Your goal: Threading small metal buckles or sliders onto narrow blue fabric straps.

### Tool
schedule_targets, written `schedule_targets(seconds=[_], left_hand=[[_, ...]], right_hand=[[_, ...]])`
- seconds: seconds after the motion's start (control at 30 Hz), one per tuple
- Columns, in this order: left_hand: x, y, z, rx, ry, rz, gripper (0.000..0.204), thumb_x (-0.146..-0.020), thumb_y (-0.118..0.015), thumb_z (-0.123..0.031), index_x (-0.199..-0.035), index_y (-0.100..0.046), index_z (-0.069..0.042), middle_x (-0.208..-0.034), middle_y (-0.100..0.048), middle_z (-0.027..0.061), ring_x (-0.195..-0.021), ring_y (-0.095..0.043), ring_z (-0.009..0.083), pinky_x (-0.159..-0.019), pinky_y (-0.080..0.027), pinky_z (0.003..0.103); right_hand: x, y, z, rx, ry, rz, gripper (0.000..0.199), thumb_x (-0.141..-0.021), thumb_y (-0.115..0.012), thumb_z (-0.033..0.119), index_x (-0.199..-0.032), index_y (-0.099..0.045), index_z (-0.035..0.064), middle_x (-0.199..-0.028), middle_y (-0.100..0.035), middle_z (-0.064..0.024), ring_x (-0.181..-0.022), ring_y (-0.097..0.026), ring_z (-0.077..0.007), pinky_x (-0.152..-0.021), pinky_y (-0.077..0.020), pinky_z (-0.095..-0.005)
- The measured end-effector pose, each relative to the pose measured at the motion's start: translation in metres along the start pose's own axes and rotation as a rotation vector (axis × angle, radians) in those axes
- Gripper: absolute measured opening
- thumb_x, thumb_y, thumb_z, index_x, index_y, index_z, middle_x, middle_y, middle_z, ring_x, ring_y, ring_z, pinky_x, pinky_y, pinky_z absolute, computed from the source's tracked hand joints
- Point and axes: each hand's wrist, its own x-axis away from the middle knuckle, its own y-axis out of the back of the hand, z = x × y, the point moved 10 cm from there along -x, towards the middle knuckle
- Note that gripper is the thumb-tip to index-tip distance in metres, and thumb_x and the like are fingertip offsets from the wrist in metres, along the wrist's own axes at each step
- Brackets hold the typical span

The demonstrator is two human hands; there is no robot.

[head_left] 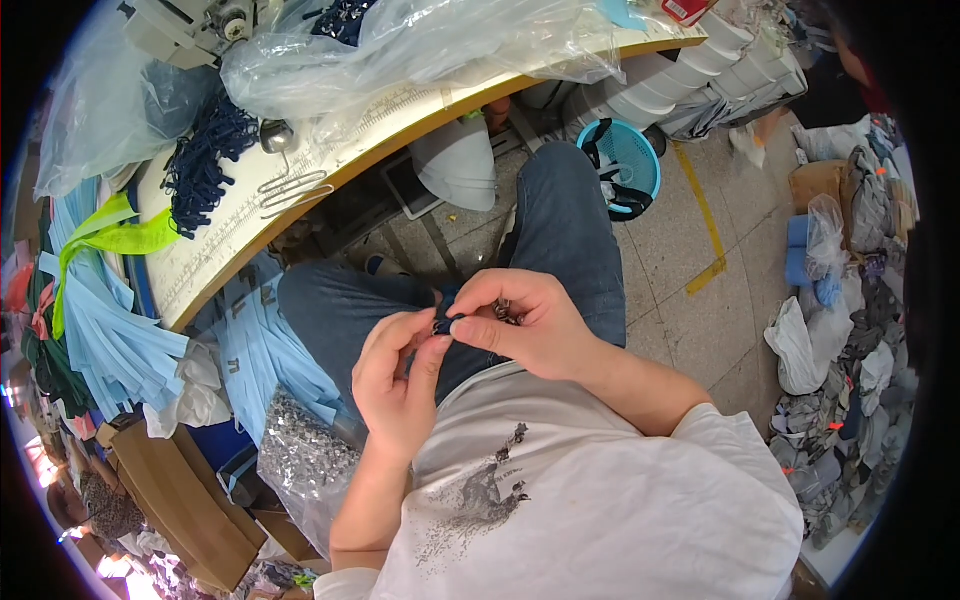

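Over my lap, the fingertips of both hands meet around a small dark blue piece (pixel 443 326), which looks like a short bit of strap; the fingers cover most of it. My left hand (pixel 390 372) pinches it between thumb and fingers from the left. From the right, my right hand (pixel 530 325) grips the same piece with thumb and forefinger. Several small shiny metal pieces (pixel 509 312) rest in the curled fingers of that right hand. A pile of short dark navy straps (pixel 205 160) lies on the worktable (pixel 350 150) ahead to the left.
A bent metal wire (pixel 295 190), clear plastic sheeting (pixel 400 45) and a sewing machine (pixel 195 30) are on the table. Light blue strips (pixel 115 320) hang off its left end. A bag of shiny small pieces (pixel 305 450) sits beside me; a blue basket (pixel 635 155) stands beyond my right knee.
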Motion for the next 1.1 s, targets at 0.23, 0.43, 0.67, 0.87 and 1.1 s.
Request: schedule_targets(seconds=[0.23,0.43,0.67,0.87,1.1], left_hand=[[-0.001,-0.003,-0.008,-0.169,-0.086,0.069,0.022,-0.081,-0.065,0.01,-0.103,-0.063,0.005,-0.102,-0.062,0.0126,-0.081,-0.061,0.0146,-0.073,-0.051,0.023],[0.003,-0.007,0.005,0.292,0.065,0.081,0.025,-0.083,-0.061,0.013,-0.106,-0.062,0.006,-0.104,-0.061,0.0149,-0.085,-0.064,0.0179,-0.073,-0.054,0.025],[0.005,-0.016,0.013,0.766,0.115,0.195,0.024,-0.085,-0.06,0.009,-0.108,-0.062,0.003,-0.1,-0.061,0.0153,-0.083,-0.064,0.0201,-0.073,-0.056,0.032],[0.002,-0.022,0.009,0.894,0.198,0.186,0.027,-0.087,-0.058,0.008,-0.113,-0.059,0.004,-0.1,-0.062,0.0156,-0.086,-0.064,0.0202,-0.074,-0.056,0.035],[-0.005,-0.009,-0.005,0.212,0.025,0.143,0.03,-0.08,-0.064,0.014,-0.109,-0.06,0.007,-0.104,-0.064,0.0152,-0.085,-0.065,0.0148,-0.077,-0.054,0.026]], right_hand=[[-0.001,0.002,0.001,-0.028,0.106,0.012,0.01,-0.087,-0.068,0.008,-0.095,-0.065,0.0021,-0.079,-0.061,0.0021,-0.06,-0.045,0.0,-0.049,-0.0335,-0.0162],[0.005,0.003,-0.03,-0.513,-0.323,-0.018,0.012,-0.092,-0.062,0.014,-0.098,-0.062,0.0027,-0.07,-0.053,0.004,-0.05,-0.04,0.0004,-0.039,-0.0241,-0.0172],[0.002,-0.003,-0.025,-0.387,-0.326,-0.033,0.015,-0.096,-0.056,0.018,-0.097,-0.057,0.0035,-0.06,-0.044,0.0046,-0.044,-0.033,-0.0018,-0.037,-0.0223,-0.0188],[0.004,-0.002,-0.011,-0.313,-0.28,-0.024,0.015,-0.095,-0.058,0.019,-0.097,-0.057,0.0042,-0.065,-0.048,0.0058,-0.047,-0.036,-0.0003,-0.04,-0.0245,-0.0174],[0.003,0.0,0.007,-0.193,-0.211,-0.078,0.014,-0.092,-0.063,0.017,-0.096,-0.059,0.0047,-0.07,-0.052,0.0069,-0.058,-0.041,0.002,-0.048,-0.0318,-0.0151]])
